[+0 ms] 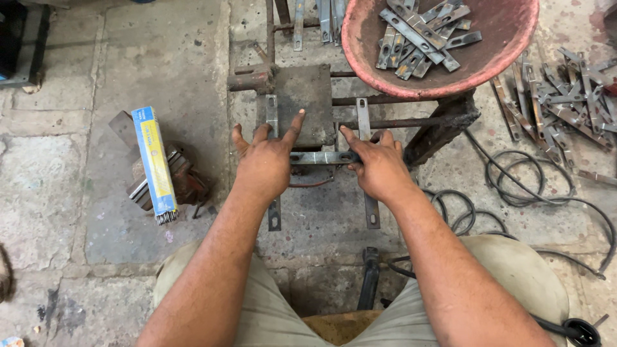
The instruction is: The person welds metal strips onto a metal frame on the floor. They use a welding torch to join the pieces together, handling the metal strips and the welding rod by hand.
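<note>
We look down on our two bare hands at work over a rusty welding jig point(385, 99) that stands on the stone floor point(160, 58). Our left hand point(265, 159) lies flat with its fingers spread, the index finger stretched up onto the square steel plate point(302, 103) at the middle of the jig, and its palm presses down on the left end of a short flat metal bar point(321, 157) that lies crosswise; the hand grasps nothing, it only rests open on the metal. Our right hand point(379, 166) is curled around the right end of the same crosswise bar, the fingers wrapped over it and the index finger pointing along it toward the left hand. The bar lies across two longer upright strips, a left strip point(273, 115) and a right strip point(366, 160), both with slotted ends, just below the square plate and between our hands. Behind the jig sits a wide reddish pan point(501, 58) with a heap of similar grey slotted strips point(418, 35) in it, and more such strips point(565, 96) are scattered on the floor to the right. Black cable point(520, 186) coils over the floor beside our right forearm. To the left, well apart from the hands, a blue and yellow box of welding rods point(154, 164) leans on a rusty vice-like tool point(183, 180). Our knees in beige trousers point(520, 276) frame the bottom of the view.
</note>
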